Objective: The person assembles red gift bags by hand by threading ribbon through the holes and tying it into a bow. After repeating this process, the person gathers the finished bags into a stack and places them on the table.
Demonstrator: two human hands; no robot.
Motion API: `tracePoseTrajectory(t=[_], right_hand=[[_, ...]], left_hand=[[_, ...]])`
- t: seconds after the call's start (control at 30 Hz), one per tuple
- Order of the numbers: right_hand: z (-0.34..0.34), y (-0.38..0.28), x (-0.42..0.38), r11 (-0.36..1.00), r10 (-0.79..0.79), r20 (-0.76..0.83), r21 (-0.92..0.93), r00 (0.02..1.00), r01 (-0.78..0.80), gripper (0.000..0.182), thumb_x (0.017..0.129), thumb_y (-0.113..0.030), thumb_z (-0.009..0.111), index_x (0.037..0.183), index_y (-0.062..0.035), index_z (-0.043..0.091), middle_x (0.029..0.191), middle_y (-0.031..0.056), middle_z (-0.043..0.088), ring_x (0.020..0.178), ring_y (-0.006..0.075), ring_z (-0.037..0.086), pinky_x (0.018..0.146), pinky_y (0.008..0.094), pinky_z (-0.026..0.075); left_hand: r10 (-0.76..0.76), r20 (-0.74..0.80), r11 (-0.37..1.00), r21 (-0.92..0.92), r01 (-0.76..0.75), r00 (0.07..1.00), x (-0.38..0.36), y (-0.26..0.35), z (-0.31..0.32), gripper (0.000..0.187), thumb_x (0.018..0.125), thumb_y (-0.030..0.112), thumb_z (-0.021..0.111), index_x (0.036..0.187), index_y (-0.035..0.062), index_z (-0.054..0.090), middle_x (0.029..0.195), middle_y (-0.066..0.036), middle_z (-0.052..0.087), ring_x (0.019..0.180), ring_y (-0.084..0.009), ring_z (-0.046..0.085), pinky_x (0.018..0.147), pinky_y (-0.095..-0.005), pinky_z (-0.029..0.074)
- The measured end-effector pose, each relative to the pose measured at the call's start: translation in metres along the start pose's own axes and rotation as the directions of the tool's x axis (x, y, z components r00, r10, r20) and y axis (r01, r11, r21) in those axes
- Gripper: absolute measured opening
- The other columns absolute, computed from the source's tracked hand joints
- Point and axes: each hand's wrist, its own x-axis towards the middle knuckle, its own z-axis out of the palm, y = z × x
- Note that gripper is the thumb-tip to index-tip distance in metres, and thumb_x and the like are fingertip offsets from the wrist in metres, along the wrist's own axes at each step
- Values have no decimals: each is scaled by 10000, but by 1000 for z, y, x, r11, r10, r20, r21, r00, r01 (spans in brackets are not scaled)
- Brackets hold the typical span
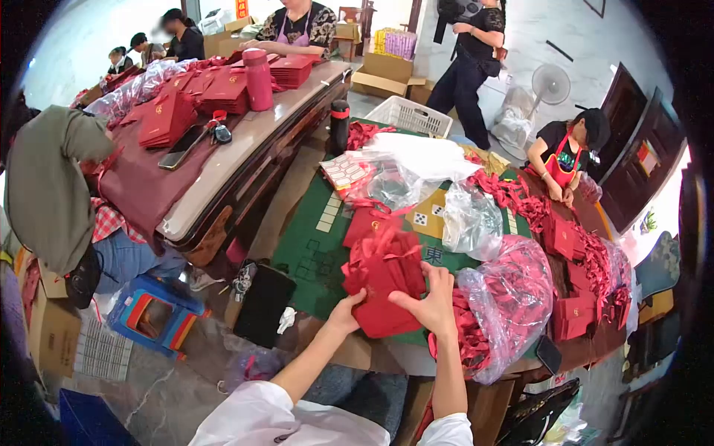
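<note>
Between my two hands is a bunch of red gift bags (387,301) with loose red ribbons at the top, above the near edge of a green mat (309,256). My left hand (346,312) is closed on its left side, the fingers partly hidden behind it. At the right side, my right hand (435,301) grips it, thumb in front and other fingers at the edge. More red bags (364,223) lie just beyond. Right of my right hand sits a clear plastic sack (513,297) full of red ribboned pieces.
A phone (549,355) lies by the sack, and a black tablet-like slab (265,305) left of the mat. The left table (297,89) carries stacked red bags and a red bottle (258,79). A blue stool (158,316) stands on the floor. Several people are nearby.
</note>
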Motion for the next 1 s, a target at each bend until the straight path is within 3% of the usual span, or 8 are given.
tracePoseTrajectory(t=[0.17, 0.27, 0.43, 0.5, 0.63, 0.7, 0.83, 1.0], right_hand=[[3, -29, -27, 985, -38, 185, 174, 982, 5, 1097, 639, -371, 921, 1472, 11, 318, 1330, 152, 348, 1223, 305, 462, 1023, 407, 455], [11, -23, -50, 807, 23, 187, 577, 982, -129, 1154, 634, -228, 940, 1537, -100, 234, 1383, 147, 360, 1210, 292, 525, 1025, 430, 448], [32, -17, -78, 753, -23, 176, 650, 984, -99, 1060, 661, -169, 923, 1509, -52, 297, 1431, 152, 454, 1270, 265, 518, 1027, 381, 457], [50, -17, -83, 660, 19, 124, 744, 992, -106, 994, 691, -134, 899, 1485, -11, 314, 1389, 157, 511, 1250, 243, 532, 1064, 381, 431], [63, -10, -86, 417, 120, 145, 891, 982, -183, 846, 704, 0, 852, 1422, 2, 405, 1344, 115, 566, 1204, 203, 565, 1046, 353, 446], [69, -5, -89, 366, 168, 146, 909, 975, -199, 765, 719, 26, 828, 1389, -3, 459, 1288, 98, 609, 1170, 188, 588, 1031, 343, 456], [78, 7, -89, 360, 317, 103, 906, 943, -220, 513, 777, 1, 789, 1250, 13, 589, 1193, 79, 665, 1079, 169, 621, 964, 321, 478], [79, 23, -88, 446, 343, 47, 871, 938, -206, 412, 804, -8, 754, 1192, 30, 622, 1142, 80, 683, 1026, 160, 633, 944, 318, 483]], left_hand=[[65, 4, 984, -167, -64, 998, -34, -17, -34, 491, 925, 293, 675, 1334, 53, 547, 1351, -130, 589, 1263, -299, 540, 1108, -494, 388], [111, -51, 976, -181, -118, 993, -53, -16, -24, 524, 924, 314, 676, 1356, 56, 530, 1365, -130, 580, 1282, -298, 526, 1123, -503, 373], [152, 14, 972, -185, -147, 988, -61, -29, -20, 544, 919, 344, 679, 1359, 60, 529, 1375, -119, 575, 1292, -298, 519, 1114, -512, 383], [168, -59, 986, 4, -168, 984, -64, -40, -20, 523, 913, 339, 690, 1350, 92, 541, 1352, -92, 595, 1266, -282, 540, 1099, -502, 401], [73, -116, 985, -148, -90, 991, -59, -41, -31, 450, 922, 275, 690, 1329, 130, 562, 1312, -63, 617, 1222, -256, 568, 1088, -472, 419], [184, 5, 982, -36, -184, 983, -54, -35, -29, 396, 931, 198, 681, 1312, 155, 582, 1282, -43, 627, 1192, -234, 581, 1062, -443, 446], [204, -24, 978, 55, -203, 979, -58, -26, -19, 389, 933, 134, 672, 1310, 139, 575, 1271, -48, 631, 1178, -230, 591, 1038, -424, 469], [247, -189, 784, 616, -82, 950, -81, -10, 7, 462, 899, 119, 719, 1322, 108, 535, 1277, -83, 622, 1147, -191, 597, 977, -378, 504]])
